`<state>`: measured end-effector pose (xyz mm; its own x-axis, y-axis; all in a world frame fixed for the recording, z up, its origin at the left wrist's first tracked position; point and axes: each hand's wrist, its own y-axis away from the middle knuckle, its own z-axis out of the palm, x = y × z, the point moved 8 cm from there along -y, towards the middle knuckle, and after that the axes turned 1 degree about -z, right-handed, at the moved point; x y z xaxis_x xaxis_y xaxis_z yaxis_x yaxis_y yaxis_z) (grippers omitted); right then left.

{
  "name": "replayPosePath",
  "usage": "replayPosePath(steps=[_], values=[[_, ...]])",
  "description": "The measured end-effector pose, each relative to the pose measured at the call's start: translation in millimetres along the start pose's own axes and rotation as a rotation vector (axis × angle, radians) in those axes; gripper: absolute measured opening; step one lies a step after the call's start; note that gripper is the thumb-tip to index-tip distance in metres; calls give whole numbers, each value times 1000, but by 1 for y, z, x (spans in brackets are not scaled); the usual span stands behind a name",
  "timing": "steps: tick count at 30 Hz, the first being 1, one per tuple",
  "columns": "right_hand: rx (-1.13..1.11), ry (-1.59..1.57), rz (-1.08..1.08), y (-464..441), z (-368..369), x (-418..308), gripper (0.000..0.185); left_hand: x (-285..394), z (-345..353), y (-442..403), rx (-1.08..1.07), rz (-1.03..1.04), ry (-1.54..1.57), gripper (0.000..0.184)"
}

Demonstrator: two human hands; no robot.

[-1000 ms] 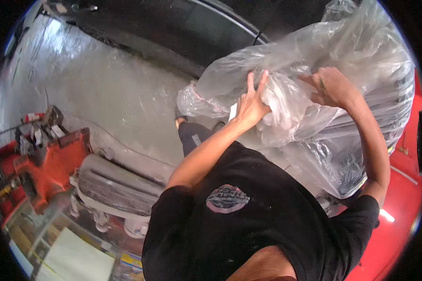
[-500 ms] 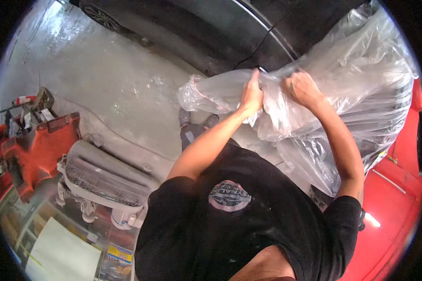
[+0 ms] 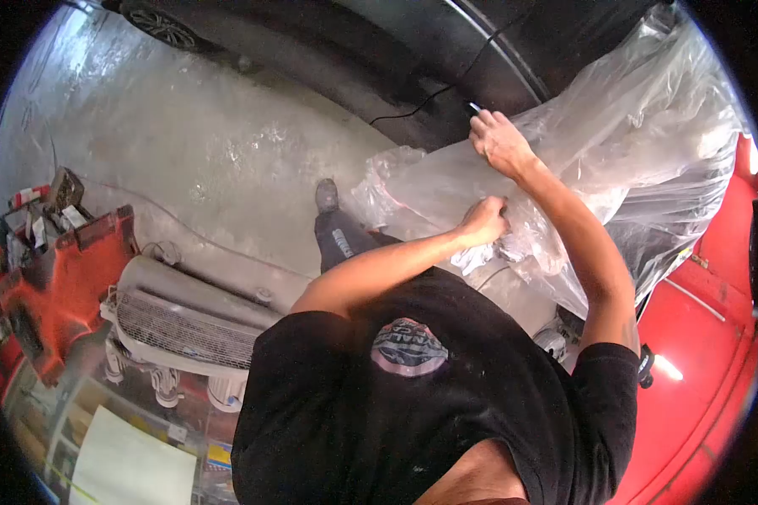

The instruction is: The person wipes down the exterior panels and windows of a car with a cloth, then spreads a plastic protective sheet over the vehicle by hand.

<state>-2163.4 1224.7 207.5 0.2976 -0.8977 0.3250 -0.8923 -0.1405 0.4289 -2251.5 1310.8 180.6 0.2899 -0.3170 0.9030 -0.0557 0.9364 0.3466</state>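
A large sheet of clear plastic film [image 3: 594, 160] hangs in crumpled folds over the right side. My left hand [image 3: 486, 220] is closed in a fist on a bunch of it, close in front of my body, with a crumpled end below the fist. Higher up, my right hand [image 3: 501, 145] has its fingers curled on the film near its upper edge. A small bright thing shows just past the right fingertips; I cannot make out what it is or whether it is held. Beyond the hands stands a dark car body [image 3: 379, 76] with a chrome strip [image 3: 501, 46].
A thin black cable [image 3: 434, 97] runs along the dark car. At left lie a red car part [image 3: 67, 278] and a grey unit with mesh [image 3: 185, 324]. Red bodywork [image 3: 691, 370] is at right. A white sheet [image 3: 135, 459] lies at lower left on the grey floor [image 3: 219, 143].
My left hand has come down towards my body with the film. My right hand has moved up and left, now above the left hand. The film's loose end has shifted right and down.
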Motion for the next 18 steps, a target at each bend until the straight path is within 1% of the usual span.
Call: replayPosePath(steps=[1,3,4,7,8,10,11,13,14,16,18], values=[[-55,7,-18,2,10,-8,20,2,1,4,14,37,-29,26],[-169,29,-58,12,21,-24,20,-6,21,3,-32,57,14,26],[-171,81,-63,21,16,-25,20,-12,31,2,-54,65,39,27],[-440,62,23,61,78,-40,20,-9,47,3,-154,183,161,34],[-590,-71,50,73,90,-42,21,-15,51,-1,-113,194,143,32],[-519,-85,13,66,90,-45,22,-26,55,-11,-22,225,100,28],[-482,-93,-8,62,91,-46,23,-26,56,-11,-20,195,127,28],[-228,174,-166,31,54,-61,24,-16,58,1,-17,122,182,29],[-89,304,-232,22,35,-67,25,-9,58,5,22,116,144,30],[-231,414,-250,19,43,-64,27,-1,54,17,87,106,56,32],[-347,506,-250,25,48,-68,31,-19,63,7,135,135,36,35]])
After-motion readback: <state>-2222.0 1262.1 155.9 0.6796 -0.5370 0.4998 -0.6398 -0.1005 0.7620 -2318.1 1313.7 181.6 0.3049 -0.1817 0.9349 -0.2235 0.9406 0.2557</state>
